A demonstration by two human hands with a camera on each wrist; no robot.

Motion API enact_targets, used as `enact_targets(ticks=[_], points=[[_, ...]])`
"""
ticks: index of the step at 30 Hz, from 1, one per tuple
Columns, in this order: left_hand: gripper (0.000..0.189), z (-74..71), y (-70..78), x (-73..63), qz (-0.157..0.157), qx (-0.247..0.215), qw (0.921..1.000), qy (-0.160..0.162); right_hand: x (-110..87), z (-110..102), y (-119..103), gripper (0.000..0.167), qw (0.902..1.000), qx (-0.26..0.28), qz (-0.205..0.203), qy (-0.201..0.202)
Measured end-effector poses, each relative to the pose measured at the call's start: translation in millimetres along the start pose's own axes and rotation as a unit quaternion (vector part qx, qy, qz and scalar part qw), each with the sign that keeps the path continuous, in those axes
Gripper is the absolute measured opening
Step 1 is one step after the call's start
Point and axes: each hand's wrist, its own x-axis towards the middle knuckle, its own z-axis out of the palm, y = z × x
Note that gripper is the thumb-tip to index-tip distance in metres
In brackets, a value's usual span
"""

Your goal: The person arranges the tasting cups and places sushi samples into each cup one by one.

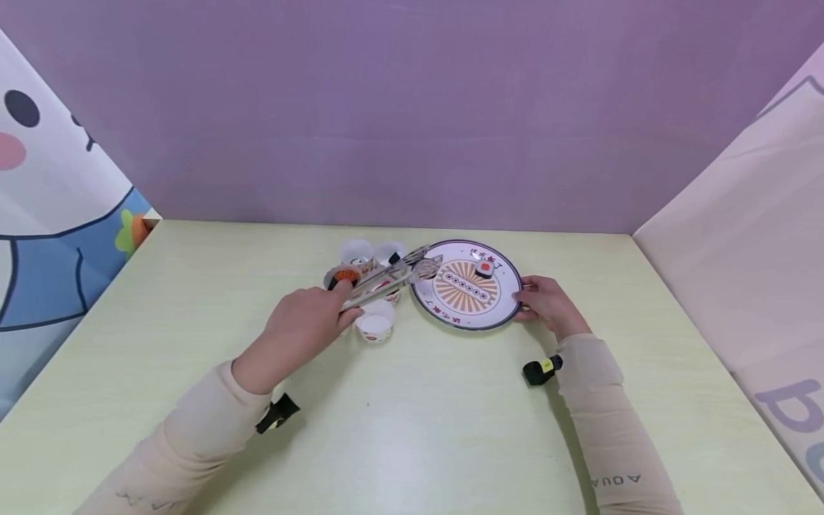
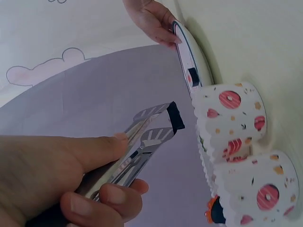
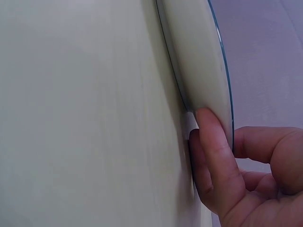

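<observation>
My left hand [image 1: 302, 325] grips metal tongs [image 1: 380, 284], their tips at the plate's left edge. Between the tips is a small dark piece [image 2: 175, 117], seen in the left wrist view; its kind is unclear. The round white plate [image 1: 444, 307] has a dark rim and printed sunburst. On it sits a small sushi piece [image 1: 484, 269] with a red centre and dark wrap. At the plate's right rim my right hand [image 1: 547, 304] pinches the edge, thumb on top, fingers underneath. Several paper cups [image 1: 375, 325] with doughnut prints cluster beside the tongs; one holds an orange-topped sushi piece [image 1: 346, 275].
The pale table [image 1: 412, 422] ends at a purple backdrop [image 1: 399, 143] behind the plate and cups. A cartoon-printed panel [image 1: 58, 193] stands at left, a pale one [image 1: 740, 250] at right. Black wrist cameras [image 1: 543, 370] hang below both sleeves.
</observation>
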Motion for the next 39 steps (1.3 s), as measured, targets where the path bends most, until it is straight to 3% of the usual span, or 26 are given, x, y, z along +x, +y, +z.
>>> enact_targets(ticks=[10, 15, 31, 39], points=[[0.040, -9.1, -16.4, -15.7, -0.016, -0.008, 0.9997, -0.017, -2.9, 0, 0, 0.049, 1.0000, 0.003, 0.002, -0.002], [0.031, -6.2, -24.6, -24.2, -0.009, -0.020, 0.9997, -0.007, -2.5, 0, 1, 0.050, 1.0000, -0.001, 0.001, -0.002], [0.030, -5.4, -52.7, -54.6, 0.006, -0.006, 0.9993, 0.035, -1.3, -1, -1, 0.050, 1.0000, -0.006, 0.005, 0.004], [0.030, -7.6, -64.5, -64.4, 0.026, -0.011, 0.9993, 0.023, -0.1, 1, -3, 0.050, 0.9999, -0.009, 0.005, 0.005]])
